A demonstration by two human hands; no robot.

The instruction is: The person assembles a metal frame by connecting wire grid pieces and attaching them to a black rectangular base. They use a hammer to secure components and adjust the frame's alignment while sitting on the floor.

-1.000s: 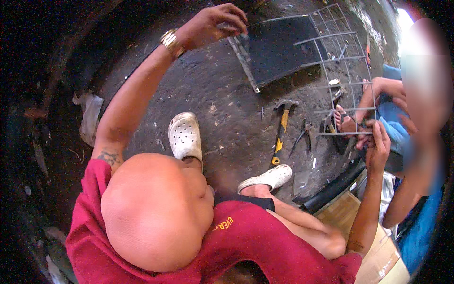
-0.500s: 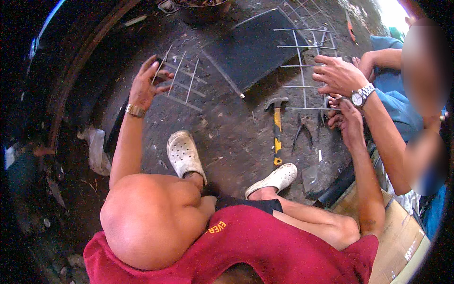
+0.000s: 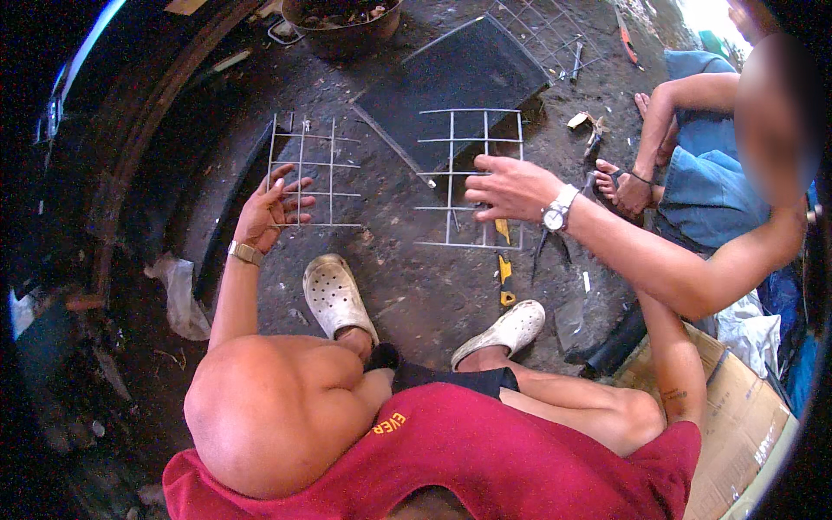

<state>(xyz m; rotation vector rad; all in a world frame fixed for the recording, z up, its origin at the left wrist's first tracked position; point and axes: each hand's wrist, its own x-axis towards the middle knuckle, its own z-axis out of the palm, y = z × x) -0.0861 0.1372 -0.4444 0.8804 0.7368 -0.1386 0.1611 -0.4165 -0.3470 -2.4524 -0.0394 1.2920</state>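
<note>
My left hand (image 3: 263, 213) grips a small grid of welded metal wire (image 3: 332, 178), its fingers curled among the wires near the left edge. A second wire grid (image 3: 451, 149) is held up to the right, a short gap from the first. Another person's hand (image 3: 516, 189) with a white wristwatch reaches over that second grid from the right, fingers at its bars. My right forearm (image 3: 672, 351) rises from the lower right and passes behind that person's arm, so my right hand is hidden. Behind the second grid lies a hammer (image 3: 506, 290) with a yellow and black handle, partly covered.
Pliers (image 3: 541, 253) lie on the dirt floor beside the hammer. Farther off are a dark flat panel (image 3: 459, 82), a round pot (image 3: 351, 33), another wire mesh (image 3: 542, 39) and a red-handled tool (image 3: 626, 39). Flattened cardboard (image 3: 732, 416) lies at the lower right.
The left grid has turned upright and faces me more squarely. The right grid has moved left and nearer, along with the other person's hand. My right hand has gone behind their arm.
</note>
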